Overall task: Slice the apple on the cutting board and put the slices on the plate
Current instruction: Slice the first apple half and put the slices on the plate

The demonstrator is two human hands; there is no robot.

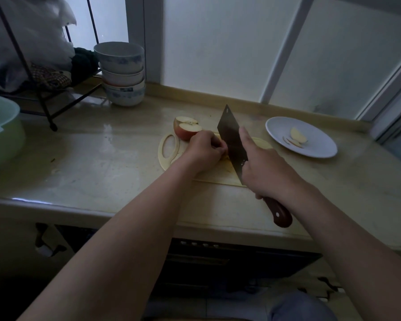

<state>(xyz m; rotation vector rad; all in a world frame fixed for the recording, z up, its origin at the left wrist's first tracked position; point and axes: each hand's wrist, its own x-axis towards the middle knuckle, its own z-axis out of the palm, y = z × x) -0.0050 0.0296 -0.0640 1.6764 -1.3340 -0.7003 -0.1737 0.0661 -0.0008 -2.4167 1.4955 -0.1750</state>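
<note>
Right hand (pixel 267 173) grips a brown-handled steel cleaver (pixel 230 137) over the pale plastic cutting board (pixel 165 163); left hand (pixel 203 152) curls beside it, grasp hidden.

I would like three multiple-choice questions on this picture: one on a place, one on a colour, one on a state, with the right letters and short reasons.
1. Where is the plate, seen from the cutting board? A. left B. right C. behind
2. What colour is the cleaver handle? A. blue B. white C. reddish-brown
3. What is the right hand doing? A. gripping the cleaver B. lying flat on the counter C. lifting a bowl
Answers: 1 B, the plate stands to the board's right. 2 C, the handle below the fist is reddish-brown. 3 A, it is closed round the handle.
</note>
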